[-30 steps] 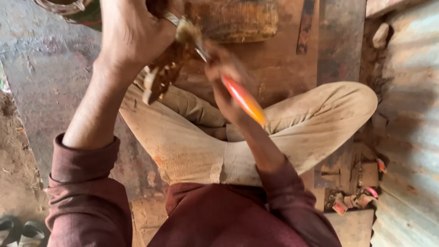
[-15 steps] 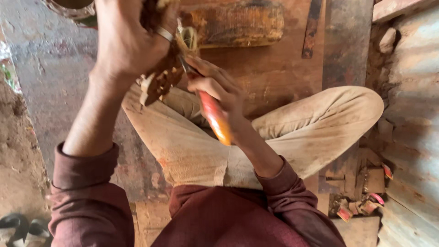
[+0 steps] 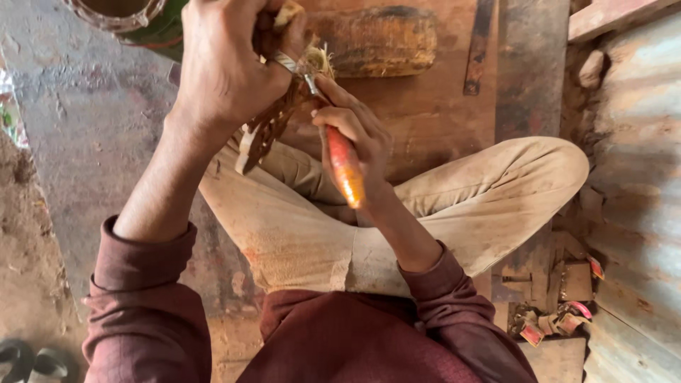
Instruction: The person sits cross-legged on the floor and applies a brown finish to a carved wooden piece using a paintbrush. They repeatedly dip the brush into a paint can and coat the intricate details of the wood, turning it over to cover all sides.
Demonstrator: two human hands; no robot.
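Note:
I sit cross-legged on the floor in beige trousers. My left hand [image 3: 227, 67], a ring on one finger, is raised and closed around a brown carved wooden piece [image 3: 264, 131] whose pale lower end hangs below the fist. My right hand [image 3: 352, 128] grips a tool with an orange-red handle [image 3: 345, 167]; its thin metal tip [image 3: 309, 84] meets the wooden piece just under my left fingers. Pale fibres stick out at that spot.
A worn wooden block [image 3: 376, 41] lies on the reddish board ahead. A flat metal bar [image 3: 477, 46] rests to its right. A green-brown round vessel [image 3: 135, 18] stands top left. Corrugated metal sheet [image 3: 631, 177] lines the right side, small scraps [image 3: 550, 323] at its foot.
My right hand swung the tool's handle from pointing right to pointing down, tip pressed nearer my left fingers. The left hand shifted slightly right with the wooden piece.

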